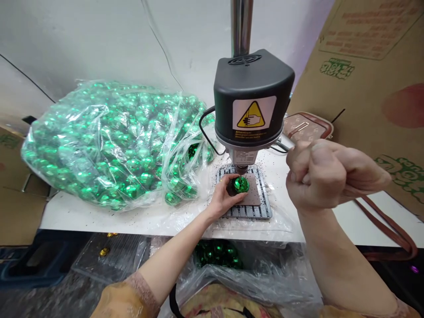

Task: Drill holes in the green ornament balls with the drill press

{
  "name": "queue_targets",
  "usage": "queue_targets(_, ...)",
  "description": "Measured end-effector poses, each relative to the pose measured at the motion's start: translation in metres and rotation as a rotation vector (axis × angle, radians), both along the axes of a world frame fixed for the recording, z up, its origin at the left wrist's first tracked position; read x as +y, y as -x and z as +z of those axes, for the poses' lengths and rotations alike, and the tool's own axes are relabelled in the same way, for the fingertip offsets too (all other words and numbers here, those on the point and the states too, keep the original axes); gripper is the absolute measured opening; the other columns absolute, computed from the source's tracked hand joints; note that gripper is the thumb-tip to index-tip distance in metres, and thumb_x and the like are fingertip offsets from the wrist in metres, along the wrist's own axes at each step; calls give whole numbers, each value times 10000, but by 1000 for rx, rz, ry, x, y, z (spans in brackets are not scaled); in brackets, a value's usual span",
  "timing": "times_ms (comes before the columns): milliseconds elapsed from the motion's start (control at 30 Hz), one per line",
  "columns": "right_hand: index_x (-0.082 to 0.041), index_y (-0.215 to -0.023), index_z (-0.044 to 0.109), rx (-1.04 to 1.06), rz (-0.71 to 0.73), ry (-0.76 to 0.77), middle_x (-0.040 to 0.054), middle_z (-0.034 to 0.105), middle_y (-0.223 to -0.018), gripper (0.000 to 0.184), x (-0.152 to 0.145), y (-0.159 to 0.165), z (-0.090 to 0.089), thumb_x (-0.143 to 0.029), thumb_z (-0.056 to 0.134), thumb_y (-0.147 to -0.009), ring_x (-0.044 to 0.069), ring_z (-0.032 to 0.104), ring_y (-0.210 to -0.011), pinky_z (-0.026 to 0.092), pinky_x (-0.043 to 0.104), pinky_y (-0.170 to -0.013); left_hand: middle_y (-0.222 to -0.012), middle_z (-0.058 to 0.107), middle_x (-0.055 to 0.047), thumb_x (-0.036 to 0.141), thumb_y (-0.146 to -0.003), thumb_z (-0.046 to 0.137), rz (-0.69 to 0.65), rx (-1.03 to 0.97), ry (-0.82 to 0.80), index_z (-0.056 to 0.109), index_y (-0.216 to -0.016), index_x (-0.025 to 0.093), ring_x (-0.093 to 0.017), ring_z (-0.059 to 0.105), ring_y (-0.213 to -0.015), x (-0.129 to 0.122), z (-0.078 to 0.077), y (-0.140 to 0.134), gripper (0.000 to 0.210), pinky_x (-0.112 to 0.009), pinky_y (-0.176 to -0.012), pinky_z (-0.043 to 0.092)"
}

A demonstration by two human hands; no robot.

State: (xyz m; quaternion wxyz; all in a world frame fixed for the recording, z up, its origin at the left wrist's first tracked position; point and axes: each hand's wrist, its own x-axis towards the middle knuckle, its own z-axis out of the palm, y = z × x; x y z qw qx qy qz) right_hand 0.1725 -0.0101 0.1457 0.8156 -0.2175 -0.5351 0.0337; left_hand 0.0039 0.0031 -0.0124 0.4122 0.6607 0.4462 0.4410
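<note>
My left hand (226, 196) pinches a shiny green faceted ball (241, 184) between thumb and fingers. The ball sits on a flat plate (253, 194) on the slotted metal base (265, 207) of a small drill press (253, 101). Directly above, the bit comes down to the ball's top; whether it has entered cannot be made out. My right hand (326, 174) is closed in a fist around the drill press lever (282, 145), whose metal rod runs from the machine's side into the fingers; the grip end is hidden.
A large clear bag (109, 145) of green balls fills the table's left side. Below the table edge, more green balls (218, 254) lie in plastic. A brown bag (306, 126) with a strap and a cardboard box (371, 57) stand at right. Dark shavings dot the white table (139, 218).
</note>
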Motion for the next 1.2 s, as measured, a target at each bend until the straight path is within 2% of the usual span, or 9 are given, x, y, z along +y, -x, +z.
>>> queue_targets(100, -160, -603, 144, -40, 26, -6, -56, 341, -540, 512, 1, -3, -3, -119, 573, -879, 3, 324, -463, 207, 250, -471, -1172, 704, -76, 351, -755, 875, -1, 4, -8, 615, -1230, 211, -251, 675, -1097, -1, 1, 0, 559, -399, -980, 540)
queue_targets(267, -175, -630, 168, -96, 17, -137, -65, 303, -528, 476, 5, -7, -11, -116, 577, -866, 20, 301, -441, 234, 248, -443, -1158, 703, -79, 351, -754, 873, -1, -11, -3, 617, -1216, 208, -253, 679, -1092, -1, 1, -1, 548, -396, -966, 546)
queue_targets(667, -179, -592, 157, -94, 34, -115, -59, 324, -511, 453, 4, -6, -23, -64, 542, -802, 54, 303, -432, 217, 296, -468, -1156, 702, -73, 356, -756, 869, 7, -4, -10, 618, -1211, 213, -251, 672, -1094, -1, 0, -1, 539, -412, -999, 526)
queue_targets(900, -190, -611, 138, -104, -10, -176, -69, 286, -487, 464, 8, -7, -26, -102, 555, -794, 61, 244, -392, 214, 306, -424, -1143, 705, -69, 366, -757, 872, 24, 11, -24, 624, -1206, 211, -248, 678, -1074, -1, 0, -1, 536, -404, -967, 539)
queue_targets(1100, -188, -566, 180, -126, 34, -205, -69, 304, -475, 447, 5, -7, -35, -65, 566, -755, 58, 266, -371, 209, 306, -414, -1154, 712, -71, 358, -757, 874, 28, 0, -21, 619, -1207, 211, -249, 681, -1085, -1, 0, -1, 537, -409, -981, 542)
queue_targets(1200, -177, -550, 179, -103, 74, -136, -69, 314, -454, 461, 0, -4, -25, -44, 565, -766, 51, 279, -369, 184, 292, -427, -1156, 712, -74, 361, -754, 876, 28, 10, -23, 628, -1195, 210, -254, 679, -1092, -1, 0, -1, 528, -411, -983, 541)
